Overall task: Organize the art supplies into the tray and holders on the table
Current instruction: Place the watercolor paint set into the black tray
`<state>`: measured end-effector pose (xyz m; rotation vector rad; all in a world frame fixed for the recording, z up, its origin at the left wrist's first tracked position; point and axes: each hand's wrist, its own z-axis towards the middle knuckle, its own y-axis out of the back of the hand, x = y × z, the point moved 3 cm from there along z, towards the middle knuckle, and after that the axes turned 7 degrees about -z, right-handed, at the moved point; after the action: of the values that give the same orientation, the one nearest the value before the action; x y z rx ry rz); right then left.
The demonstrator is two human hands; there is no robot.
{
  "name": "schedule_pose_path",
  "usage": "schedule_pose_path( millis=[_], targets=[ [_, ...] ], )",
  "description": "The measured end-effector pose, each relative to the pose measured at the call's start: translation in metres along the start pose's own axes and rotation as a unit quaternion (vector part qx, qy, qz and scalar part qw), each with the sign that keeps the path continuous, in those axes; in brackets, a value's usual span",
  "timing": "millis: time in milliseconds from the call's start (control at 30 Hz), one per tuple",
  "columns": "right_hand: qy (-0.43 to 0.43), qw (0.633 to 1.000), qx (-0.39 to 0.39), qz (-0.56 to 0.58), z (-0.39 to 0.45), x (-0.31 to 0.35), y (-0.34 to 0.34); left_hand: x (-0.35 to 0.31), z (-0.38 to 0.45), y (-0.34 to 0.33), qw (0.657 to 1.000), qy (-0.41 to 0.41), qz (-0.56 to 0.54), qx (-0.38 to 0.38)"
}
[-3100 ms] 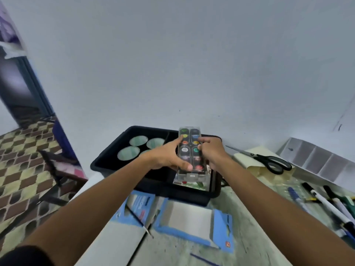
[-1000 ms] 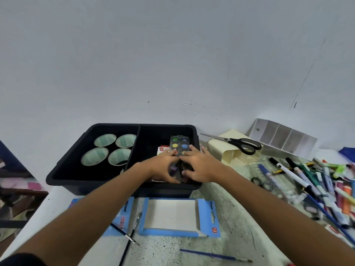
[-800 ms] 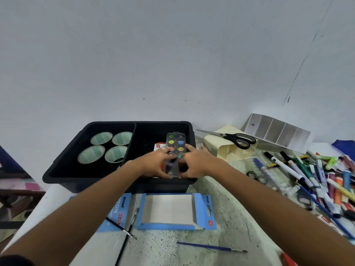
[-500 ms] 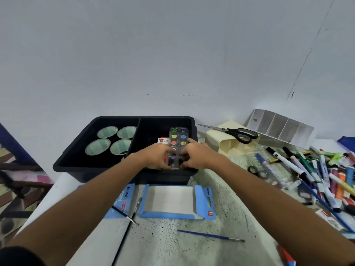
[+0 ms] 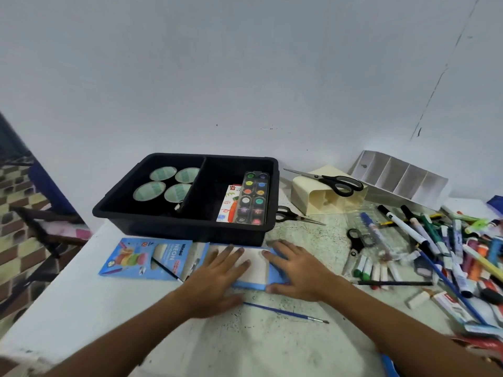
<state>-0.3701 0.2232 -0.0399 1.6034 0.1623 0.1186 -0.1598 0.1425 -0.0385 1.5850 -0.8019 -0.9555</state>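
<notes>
A watercolour paint palette point(image 5: 253, 198) lies in the right compartment of the black tray point(image 5: 152, 219), on a white card with drawings point(image 5: 228, 202). Several tape rolls point(image 5: 168, 183) fill the left compartment. In front of the tray lies an opened blue and white cardboard package point(image 5: 255, 268). My left hand point(image 5: 217, 278) rests flat on its left part with fingers spread. On the package's right part my right hand point(image 5: 296, 270) lies, fingers straight. Neither hand holds anything.
A blue Neon box point(image 5: 144, 258) and a thin brush point(image 5: 167, 270) lie at left, a blue brush point(image 5: 285, 312) lies near me. Scissors point(image 5: 329, 180) rest on a cream holder point(image 5: 324, 197); a white divided holder point(image 5: 400, 178) lies behind. Markers and pens point(image 5: 435, 240) are piled at right.
Both hands let go of the paint palette, which now lies in the tray's right compartment. They drew back toward me and came down flat on the blue cardboard package.
</notes>
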Motion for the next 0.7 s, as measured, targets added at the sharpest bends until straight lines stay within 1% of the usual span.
schedule_pose_path(
  millis=[33, 67, 200, 533, 700],
  targets=[
    [-0.008, 0.999, 0.031, 0.006, 0.0, -0.002, -0.007, -0.002, 0.003, -0.009, 0.999, 0.021, 0.01, 0.034],
    [-0.01, 0.999, 0.043, 0.011, 0.001, -0.003, -0.011, -0.004, 0.006, -0.015, 0.998, 0.036, 0.015, 0.052],
    [-0.008, 0.999, 0.048, 0.021, -0.002, -0.01, -0.015, -0.016, 0.017, -0.021, 0.994, 0.063, -0.01, 0.086],
    [-0.015, 0.997, 0.055, 0.044, -0.029, -0.034, -0.016, -0.046, 0.033, -0.027, 0.996, 0.072, -0.013, 0.057],
    [-0.013, 0.996, 0.082, -0.012, -0.027, -0.029, -0.009, -0.042, 0.035, -0.028, 0.994, 0.08, -0.036, 0.06]
  ],
)
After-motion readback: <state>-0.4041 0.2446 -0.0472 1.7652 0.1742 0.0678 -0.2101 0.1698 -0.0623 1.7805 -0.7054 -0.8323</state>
